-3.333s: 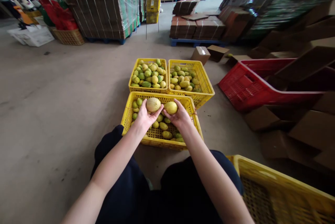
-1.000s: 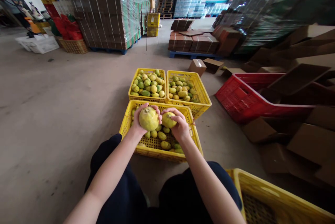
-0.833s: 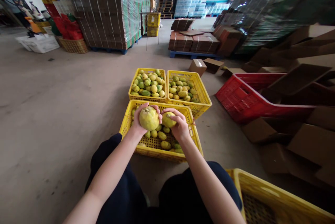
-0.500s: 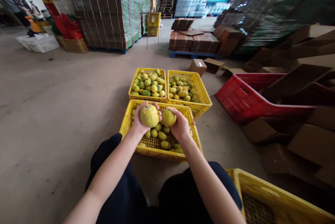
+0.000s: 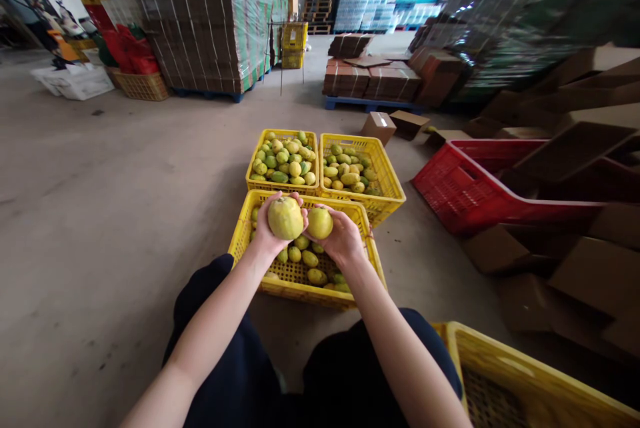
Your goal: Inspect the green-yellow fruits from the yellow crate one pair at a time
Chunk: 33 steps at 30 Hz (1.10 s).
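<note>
- My left hand (image 5: 270,231) has its fingers wrapped round a big yellow-green fruit (image 5: 285,219), thumb on one side, fingertips on the other. It's up over the front crate (image 5: 303,292), yellow and full of holes.
- My right hand (image 5: 346,239) has its fingers curled on a smaller yellow fruit (image 5: 320,223), also above the front crate, right next to the big one. My left fingertips poke in between the two.
- Down inside the front crate, under my hands, there's some loose fruit (image 5: 310,259), with bare holey bottom showing around it.
- Just beyond the front crate sit two more yellow ones side by side: the back left crate (image 5: 270,185) is heaped with fruit, the back right crate (image 5: 385,207) has a lower pile.
- My dark trousers (image 5: 220,348) are on the near side of the front crate.
- Right of the front crate, well apart: a big red crate (image 5: 455,181) with cardboard in it.
</note>
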Tool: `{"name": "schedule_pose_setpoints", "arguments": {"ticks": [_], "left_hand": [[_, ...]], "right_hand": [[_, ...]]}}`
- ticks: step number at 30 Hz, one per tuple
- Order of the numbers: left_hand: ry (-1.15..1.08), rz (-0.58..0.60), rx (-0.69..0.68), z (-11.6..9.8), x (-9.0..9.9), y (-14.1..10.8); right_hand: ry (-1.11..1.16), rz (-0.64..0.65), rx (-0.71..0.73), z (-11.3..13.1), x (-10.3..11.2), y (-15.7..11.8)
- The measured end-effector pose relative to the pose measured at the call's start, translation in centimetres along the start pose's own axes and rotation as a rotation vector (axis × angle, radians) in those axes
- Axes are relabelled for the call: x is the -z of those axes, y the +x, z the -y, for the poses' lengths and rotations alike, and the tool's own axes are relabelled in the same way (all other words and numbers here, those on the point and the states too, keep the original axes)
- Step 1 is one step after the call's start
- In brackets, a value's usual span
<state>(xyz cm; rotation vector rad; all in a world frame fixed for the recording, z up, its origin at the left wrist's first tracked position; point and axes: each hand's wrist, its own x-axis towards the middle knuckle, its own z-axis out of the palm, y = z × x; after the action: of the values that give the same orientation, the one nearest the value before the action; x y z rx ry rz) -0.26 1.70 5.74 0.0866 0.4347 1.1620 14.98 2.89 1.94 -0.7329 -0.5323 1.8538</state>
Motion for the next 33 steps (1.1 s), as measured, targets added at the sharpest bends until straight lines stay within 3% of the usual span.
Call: {"name": "schedule_pose_setpoints", "arguments": {"ticks": [10,25,29,33], "left_hand": [[-0.068,0.012,0.024,-0.1,0.1,0.0],[-0.109,-0.013,0.04,-0.1,-0.1,-0.1],[-0.077,-0.057,0.038,-0.1,0.0,0.2],[0.025,-0.176,0.06,0.1,0.9,1.2]], "right_hand": [[-0.028,-0.109,0.035,-0.3,0.0,0.5],[0.027,-0.149,0.01,-0.3,0.2,0.6],[0.063,-0.187,-0.01,-0.1,0.0,0.5],[0.082,-0.197,-0.03,0.1,0.0,0.3]]}}
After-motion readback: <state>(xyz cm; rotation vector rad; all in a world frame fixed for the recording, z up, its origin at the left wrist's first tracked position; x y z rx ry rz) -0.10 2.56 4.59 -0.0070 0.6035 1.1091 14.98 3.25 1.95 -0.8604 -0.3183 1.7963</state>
